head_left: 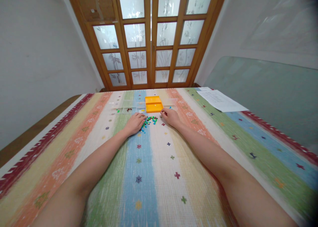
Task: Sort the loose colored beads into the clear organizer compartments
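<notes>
Box (pixel 152 108): opaque plastic, smooth, faintly glossy. Compartment tray (pixel 123 107): clear plastic, thin-walled, shiny at edges. Small pieces (pixel 149 119): plastic-looking; finish too small to resolve. Tablecloth (pixel 139 157): woven cloth, matt, visibly ribbed. Sheets (pixel 221 101): paper, smooth, matt. Door frame (pixel 154 64): wood, slight varnish sheen. Panes (pixel 134 34): frosted glass, translucent, patterned. Panel (pixel 85 5) at upper left: cardboard, matt, with glossy tape (pixel 99 9). Left wall (pixel 37 38): smooth, matt.
</notes>
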The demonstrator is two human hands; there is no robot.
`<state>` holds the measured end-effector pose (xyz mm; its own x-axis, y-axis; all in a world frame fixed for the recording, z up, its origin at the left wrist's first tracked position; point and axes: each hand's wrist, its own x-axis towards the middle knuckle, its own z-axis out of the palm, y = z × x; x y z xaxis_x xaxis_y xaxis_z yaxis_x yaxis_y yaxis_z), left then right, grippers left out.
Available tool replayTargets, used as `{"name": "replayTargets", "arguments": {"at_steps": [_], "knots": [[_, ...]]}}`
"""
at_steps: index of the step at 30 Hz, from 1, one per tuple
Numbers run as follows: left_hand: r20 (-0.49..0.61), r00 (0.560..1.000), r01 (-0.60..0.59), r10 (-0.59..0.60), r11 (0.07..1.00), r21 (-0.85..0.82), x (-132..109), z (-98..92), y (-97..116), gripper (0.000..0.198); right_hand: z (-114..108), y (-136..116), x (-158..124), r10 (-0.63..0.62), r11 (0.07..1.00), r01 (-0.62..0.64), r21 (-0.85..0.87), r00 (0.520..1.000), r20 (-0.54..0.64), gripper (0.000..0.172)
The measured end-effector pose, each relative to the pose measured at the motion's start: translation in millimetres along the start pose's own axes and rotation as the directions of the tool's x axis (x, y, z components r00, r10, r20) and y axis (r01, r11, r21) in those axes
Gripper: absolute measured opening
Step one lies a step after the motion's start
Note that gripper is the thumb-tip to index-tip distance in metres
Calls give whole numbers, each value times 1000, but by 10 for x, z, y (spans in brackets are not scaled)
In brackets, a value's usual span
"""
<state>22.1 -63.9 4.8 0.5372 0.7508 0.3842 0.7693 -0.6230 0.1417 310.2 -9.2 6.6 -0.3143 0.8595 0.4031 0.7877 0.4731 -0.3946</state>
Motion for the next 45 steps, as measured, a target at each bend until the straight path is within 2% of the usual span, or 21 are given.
{"name": "replayTargets", "arguments": {"at_steps": [6,15,32,34,37,42,45], "knots": [[-58,996,75,-74,997,17,39,-21,-139,44,5,0,3,-15,1000,15,-15,1000,-4,22],[-112,970,212,-217,976,-59,88,-16,-342,43,21,-3,9,-1,999,1,-37,1000,13,23],[-79,983,169,-165,984,54,38,7,-329,39,-9,-30,0,-14,998,16,-61,1000,27,21],[-78,984,162,-158,985,56,36,-4,-316,38,-33,-52,-12,-46,995,49,-91,998,39,21],[-70,988,143,-139,989,45,52,-22,-284,36,-59,-133,-39,-162,972,177,-152,981,104,24],[-47,992,120,-119,993,14,133,15,-226,32,-5,-373,-92,-377,908,398,-131,913,159,26],[-36,992,124,-125,992,-11,180,57,-191,31,51,-469,-121,-454,874,474,-108,875,167,29]]}}
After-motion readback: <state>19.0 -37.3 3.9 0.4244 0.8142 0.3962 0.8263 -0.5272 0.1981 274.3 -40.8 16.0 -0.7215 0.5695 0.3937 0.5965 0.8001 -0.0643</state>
